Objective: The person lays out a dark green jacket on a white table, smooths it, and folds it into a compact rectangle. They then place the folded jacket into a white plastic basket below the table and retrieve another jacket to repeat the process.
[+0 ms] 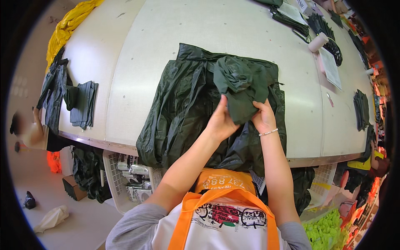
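A dark green, thin, shiny garment (pixel 179 108) lies spread and wrinkled on the pale table (pixel 141 37) before me, its lower part hanging over the near edge. On top of it is a bunched, duller green fabric piece (pixel 241 79); whether it is part of the garment I cannot tell. My left hand (pixel 223 121) grips the lower left of this piece, thumb on top and fingers underneath. My right hand (pixel 264 117), with a beaded bracelet at the wrist, pinches its lower right edge.
Folded dark garments (pixel 83 104) lie at the left, where another person (pixel 35 133) stands. Yellow fabric (pixel 68 27) drapes over the far left corner. A white roll (pixel 318 42) and paper sheets (pixel 330 68) are at the right. Below the near edge stands a white basket (pixel 114 179) of packages.
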`<state>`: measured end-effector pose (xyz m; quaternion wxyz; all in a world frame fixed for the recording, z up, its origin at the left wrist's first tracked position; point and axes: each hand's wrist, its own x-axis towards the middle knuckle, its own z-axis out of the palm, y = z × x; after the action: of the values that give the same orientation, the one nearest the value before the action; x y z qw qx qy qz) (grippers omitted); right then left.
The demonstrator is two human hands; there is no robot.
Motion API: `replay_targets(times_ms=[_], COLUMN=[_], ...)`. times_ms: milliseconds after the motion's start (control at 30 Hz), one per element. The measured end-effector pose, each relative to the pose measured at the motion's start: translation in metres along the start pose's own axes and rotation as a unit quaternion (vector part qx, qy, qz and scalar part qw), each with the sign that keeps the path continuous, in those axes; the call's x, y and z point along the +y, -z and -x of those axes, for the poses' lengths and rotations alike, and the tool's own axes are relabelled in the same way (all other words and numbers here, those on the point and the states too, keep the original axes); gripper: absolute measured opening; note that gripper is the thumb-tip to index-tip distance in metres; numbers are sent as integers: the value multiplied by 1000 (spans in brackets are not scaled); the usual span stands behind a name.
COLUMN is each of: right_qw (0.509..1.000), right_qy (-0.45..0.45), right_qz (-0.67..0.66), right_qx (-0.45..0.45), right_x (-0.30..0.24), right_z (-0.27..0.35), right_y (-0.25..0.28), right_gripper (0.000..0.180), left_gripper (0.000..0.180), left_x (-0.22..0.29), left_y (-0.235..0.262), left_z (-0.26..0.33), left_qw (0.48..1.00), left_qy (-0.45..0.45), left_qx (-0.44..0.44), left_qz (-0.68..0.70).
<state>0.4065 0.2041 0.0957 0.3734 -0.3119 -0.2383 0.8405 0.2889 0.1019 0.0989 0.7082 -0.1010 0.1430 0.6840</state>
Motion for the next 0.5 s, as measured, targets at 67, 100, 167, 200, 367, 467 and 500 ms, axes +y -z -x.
replay_targets(times_ms=[67,100,167,200,367,467,500], right_qw=[1000,1000,992,996,944,744,715], right_qy=[-1,-4,-64,-15,99,190,277], right_qz=[4,7,-111,-90,179,545,583], right_qx=[1,2,-16,20,260,336,271], right_x=[0,0,-18,-24,-10,15,9], right_z=[-3,-4,-2,-9,-8,-12,-11], right_y=[0,-2,-6,9,53,112,95], right_gripper=[44,43,47,45,33,38,37], left_gripper=[46,42,36,34,28,24,23], left_x=[-8,-6,-2,1,2,-5,0], left_y=[1,0,12,24,26,27,32], left_z=[0,-1,-6,-10,-5,0,3], left_qw=[999,997,994,985,921,923,923], left_qy=[49,52,3,-70,-228,-204,-194], left_qx=[6,52,107,158,297,308,309], left_qz=[-17,-27,-16,-25,-106,-106,-126])
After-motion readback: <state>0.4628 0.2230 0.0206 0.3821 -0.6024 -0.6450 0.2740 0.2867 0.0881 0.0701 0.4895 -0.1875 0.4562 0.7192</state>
